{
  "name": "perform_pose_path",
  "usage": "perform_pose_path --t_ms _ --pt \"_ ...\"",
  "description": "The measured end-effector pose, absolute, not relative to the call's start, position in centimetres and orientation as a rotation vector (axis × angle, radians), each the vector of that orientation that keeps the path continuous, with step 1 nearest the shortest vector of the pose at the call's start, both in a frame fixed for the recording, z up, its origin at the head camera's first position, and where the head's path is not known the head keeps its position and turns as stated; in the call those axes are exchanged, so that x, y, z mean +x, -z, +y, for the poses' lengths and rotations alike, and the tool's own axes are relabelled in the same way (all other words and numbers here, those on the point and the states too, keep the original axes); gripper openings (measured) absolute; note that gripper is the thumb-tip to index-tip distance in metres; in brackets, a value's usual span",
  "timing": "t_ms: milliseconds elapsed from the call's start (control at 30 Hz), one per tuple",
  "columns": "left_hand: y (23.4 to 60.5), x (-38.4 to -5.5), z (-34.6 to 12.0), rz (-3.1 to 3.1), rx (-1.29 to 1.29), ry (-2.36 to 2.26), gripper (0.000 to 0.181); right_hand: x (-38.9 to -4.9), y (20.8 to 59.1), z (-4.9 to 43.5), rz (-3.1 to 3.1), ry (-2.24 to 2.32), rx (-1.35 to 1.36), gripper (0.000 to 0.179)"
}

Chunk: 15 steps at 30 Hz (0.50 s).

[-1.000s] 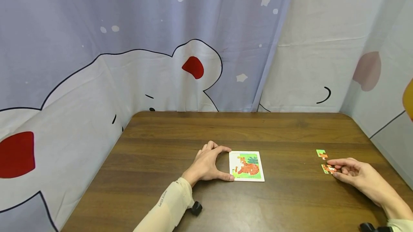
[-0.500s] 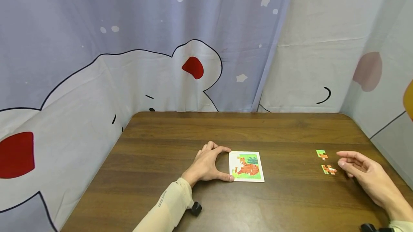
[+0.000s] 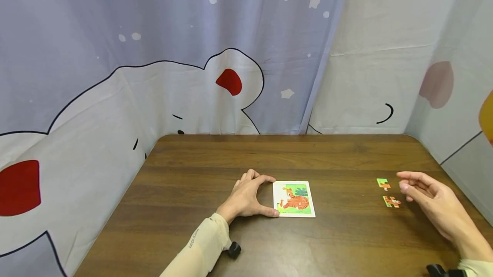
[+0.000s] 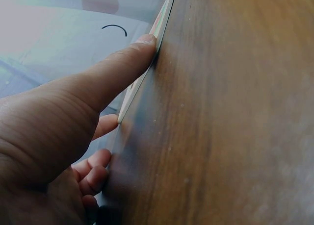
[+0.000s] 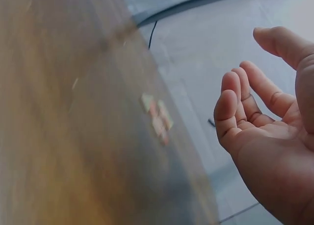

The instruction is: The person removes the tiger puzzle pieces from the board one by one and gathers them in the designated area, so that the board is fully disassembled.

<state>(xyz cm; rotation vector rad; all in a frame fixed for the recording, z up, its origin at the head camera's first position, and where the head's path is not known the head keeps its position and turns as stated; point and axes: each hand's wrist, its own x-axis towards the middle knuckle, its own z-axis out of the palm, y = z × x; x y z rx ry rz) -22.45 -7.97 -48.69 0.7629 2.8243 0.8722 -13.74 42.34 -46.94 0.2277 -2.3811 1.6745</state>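
A small puzzle board (image 3: 279, 190) with a tiger picture lies flat on the table, its upper left part bare white. My left hand (image 3: 246, 195) holds the board by its two left corners, forefinger at the far one, thumb (image 4: 140, 53) at the near one. Two loose puzzle pieces lie to the right: a green and orange piece (image 3: 383, 184) farther away and a mostly orange piece (image 3: 391, 202) nearer. Just right of them hovers my right hand (image 3: 437, 208), nothing between its thumb and loosely bent fingers. In the right wrist view the puzzle pieces (image 5: 158, 119) look blurred.
The brown wooden table (image 3: 339, 242) reaches back to a printed curtain (image 3: 185, 97) behind it. Another light curtain (image 3: 462, 148) hangs along the right edge. A dark wrist camera (image 3: 234, 249) sits under my left sleeve.
My right hand has let go of the nearer puzzle piece, drawn off to the right, then shifted a little farther from me. The left hand and board stay put.
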Motion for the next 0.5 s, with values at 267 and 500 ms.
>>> perform_pose_path --t_ms 267,500 --pt "48.8 -22.4 -8.0 2.824 0.763 -0.873 0.097 -14.7 43.3 39.8 -2.421 -1.605 0.291 0.040" --pt "48.7 -22.5 -8.0 2.816 0.768 -0.881 0.097 -15.5 40.7 37.1 -2.381 -1.697 0.419 0.044"
